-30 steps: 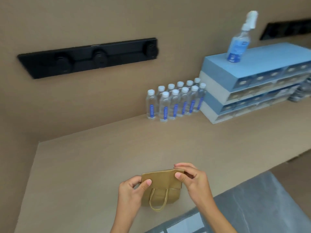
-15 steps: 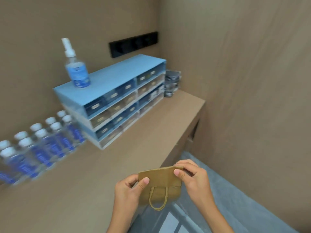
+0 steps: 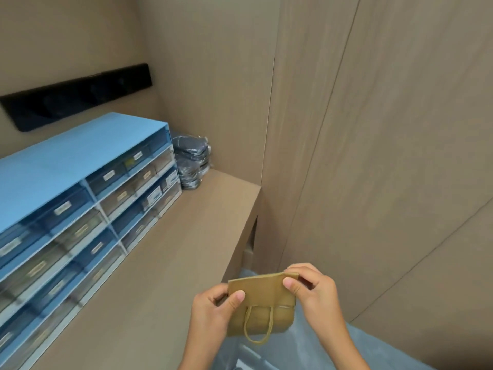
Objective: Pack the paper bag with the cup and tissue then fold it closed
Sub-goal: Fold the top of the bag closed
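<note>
Walls: tan wood-grain panels (image 3: pixel 373 129) fill the right and back of the view, meeting in a corner.
Surface: a tan wooden counter (image 3: pixel 160 263) runs along the left wall and ends at the corner; the paper bag is held off its near right edge, not resting on it.
Drawer unit: a light blue cabinet of small labelled drawers (image 3: pixel 88 198) stands on the surface against the wall.
Wall strip: a long black panel (image 3: pixel 74 96) is fixed to the wall above the drawer unit.
Floor: grey floor (image 3: pixel 386 348) shows below the hands.
Packets: a stack of dark plastic-wrapped packets (image 3: pixel 192 161) sits just beside the right end of the drawer unit.
Paper bag: a small brown paper bag (image 3: pixel 262 303) is held in the air between both hands, its top folded down over the front, its twine handle (image 3: pixel 258 325) hanging loose below the flap.
Left hand (image 3: pixel 213 311): grip closed on the bag's left edge, thumb on the front flap.
Right hand (image 3: pixel 312 292): grip pinching the bag's upper right corner, thumb in front and fingers behind.
</note>
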A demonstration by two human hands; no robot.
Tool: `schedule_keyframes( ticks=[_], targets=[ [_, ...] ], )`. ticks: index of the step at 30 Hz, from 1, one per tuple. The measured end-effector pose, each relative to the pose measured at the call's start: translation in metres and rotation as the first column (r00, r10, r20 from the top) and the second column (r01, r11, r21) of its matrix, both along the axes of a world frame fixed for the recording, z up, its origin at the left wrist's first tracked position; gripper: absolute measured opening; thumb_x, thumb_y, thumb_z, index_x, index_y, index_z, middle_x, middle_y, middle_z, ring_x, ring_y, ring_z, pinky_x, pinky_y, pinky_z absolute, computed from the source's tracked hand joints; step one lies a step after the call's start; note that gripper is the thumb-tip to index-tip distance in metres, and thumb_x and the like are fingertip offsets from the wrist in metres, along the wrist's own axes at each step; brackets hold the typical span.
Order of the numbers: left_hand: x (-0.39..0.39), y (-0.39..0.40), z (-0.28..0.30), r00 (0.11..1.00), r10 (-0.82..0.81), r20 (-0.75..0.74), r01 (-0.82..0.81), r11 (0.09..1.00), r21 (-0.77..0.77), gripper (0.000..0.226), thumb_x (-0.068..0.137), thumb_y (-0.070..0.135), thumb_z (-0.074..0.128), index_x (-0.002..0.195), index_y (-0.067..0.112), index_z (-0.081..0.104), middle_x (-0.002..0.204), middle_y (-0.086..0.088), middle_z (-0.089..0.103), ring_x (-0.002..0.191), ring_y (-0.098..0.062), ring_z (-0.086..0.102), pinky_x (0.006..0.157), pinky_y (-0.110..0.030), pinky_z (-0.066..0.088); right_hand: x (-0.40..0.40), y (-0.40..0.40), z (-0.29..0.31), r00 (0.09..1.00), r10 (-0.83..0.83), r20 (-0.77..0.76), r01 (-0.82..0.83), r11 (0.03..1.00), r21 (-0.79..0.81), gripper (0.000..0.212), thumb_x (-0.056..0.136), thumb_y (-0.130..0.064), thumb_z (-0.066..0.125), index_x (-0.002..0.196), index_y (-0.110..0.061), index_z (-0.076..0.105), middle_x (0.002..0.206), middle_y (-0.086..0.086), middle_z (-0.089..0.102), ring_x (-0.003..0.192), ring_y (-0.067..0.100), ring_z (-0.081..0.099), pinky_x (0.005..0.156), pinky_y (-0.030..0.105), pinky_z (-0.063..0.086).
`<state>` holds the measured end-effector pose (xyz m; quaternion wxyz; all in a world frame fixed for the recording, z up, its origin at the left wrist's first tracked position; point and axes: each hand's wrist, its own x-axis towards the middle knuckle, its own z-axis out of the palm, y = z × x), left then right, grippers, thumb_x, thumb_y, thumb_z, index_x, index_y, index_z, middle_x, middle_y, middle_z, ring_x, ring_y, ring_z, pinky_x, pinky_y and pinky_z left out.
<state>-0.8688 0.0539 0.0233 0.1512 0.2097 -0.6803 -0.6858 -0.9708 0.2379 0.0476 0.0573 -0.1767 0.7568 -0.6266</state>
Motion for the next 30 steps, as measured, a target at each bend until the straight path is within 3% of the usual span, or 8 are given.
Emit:
schedule_keyframes(
  ticks=[8,11,13,18,21,23,26,30],
  targets=[
    [-0.106,-0.078,-0.002,0.976,0.216,0.041,-0.218,0.975,0.046,0.017,0.079,0.000,0.074,0.071,0.013,0.081,0.072,-0.001,0.080,0.063,-0.002,0.069,0.058,-0.013,0.051,-0.142,-0.111,0.006,0.981,0.192,0.026,-0.194,0.977,0.094,0.018,0.077,0.008,0.070,0.074,-0.010,0.075,0.086,0.001,0.071,0.082,0.010,0.066,0.073,0.015,0.048],
    [-0.117,-0.111,-0.005,0.926,0.371,0.076,-0.375,0.925,0.053,0.017,0.080,0.003,0.074,0.071,0.016,0.081,0.073,0.002,0.080,0.067,-0.003,0.071,0.064,-0.020,0.052,-0.176,-0.172,-0.002,0.937,0.342,0.068,-0.348,0.929,0.127,0.019,0.078,0.005,0.071,0.075,-0.013,0.076,0.089,0.000,0.072,0.084,0.008,0.066,0.075,0.014,0.048],
    [-0.119,-0.133,-0.013,0.867,0.484,0.114,-0.492,0.869,0.057,0.015,0.081,0.005,0.074,0.073,0.016,0.080,0.073,0.003,0.080,0.067,-0.006,0.072,0.065,-0.024,0.052,-0.193,-0.216,-0.011,0.889,0.445,0.107,-0.456,0.880,0.135,0.022,0.078,0.005,0.072,0.078,-0.016,0.076,0.092,0.002,0.073,0.085,0.008,0.067,0.077,0.014,0.048],
    [-0.122,-0.170,-0.034,0.695,0.699,0.167,-0.712,0.701,0.028,0.014,0.082,0.010,0.073,0.073,0.018,0.080,0.072,-0.005,0.078,0.062,-0.009,0.066,0.061,-0.019,0.051,-0.221,-0.313,-0.036,0.717,0.686,0.123,-0.696,0.693,0.191,0.031,0.078,0.005,0.072,0.078,-0.026,0.073,0.091,-0.001,0.072,0.085,0.003,0.067,0.079,0.014,0.049],
    [-0.133,-0.182,-0.045,0.589,0.778,0.218,-0.800,0.599,0.026,0.010,0.083,0.009,0.073,0.076,0.011,0.079,0.077,-0.012,0.078,0.068,-0.017,0.065,0.072,-0.041,0.055,-0.235,-0.351,-0.053,0.612,0.780,0.130,-0.787,0.582,0.205,0.029,0.078,0.004,0.071,0.078,-0.025,0.074,0.090,0.000,0.073,0.086,0.011,0.068,0.081,0.020,0.049],
    [-0.145,-0.183,-0.050,0.511,0.821,0.255,-0.853,0.520,0.033,0.009,0.083,0.007,0.072,0.078,0.008,0.079,0.079,-0.014,0.078,0.069,-0.020,0.065,0.078,-0.048,0.055,-0.246,-0.368,-0.063,0.547,0.825,0.141,-0.831,0.516,0.208,0.027,0.079,0.005,0.071,0.077,-0.022,0.074,0.089,0.002,0.073,0.085,0.011,0.068,0.081,0.021,0.049],
    [-0.161,-0.175,-0.053,0.386,0.882,0.271,-0.920,0.390,0.041,0.011,0.082,0.003,0.072,0.077,0.009,0.080,0.077,-0.010,0.080,0.071,-0.023,0.068,0.079,-0.046,0.055,-0.259,-0.382,-0.071,0.465,0.871,0.158,-0.881,0.436,0.187,0.021,0.080,0.004,0.071,0.078,-0.016,0.076,0.091,0.001,0.073,0.086,0.007,0.067,0.080,0.016,0.048],
    [-0.171,-0.163,-0.052,0.281,0.915,0.288,-0.955,0.296,-0.009,0.013,0.080,0.002,0.073,0.074,0.011,0.079,0.076,-0.012,0.079,0.067,-0.020,0.065,0.071,-0.038,0.053,-0.269,-0.389,-0.080,0.360,0.920,0.156,-0.928,0.336,0.160,0.010,0.082,0.002,0.071,0.085,-0.006,0.076,0.096,0.002,0.073,0.091,0.007,0.067,0.082,0.012,0.048]
  ],
)
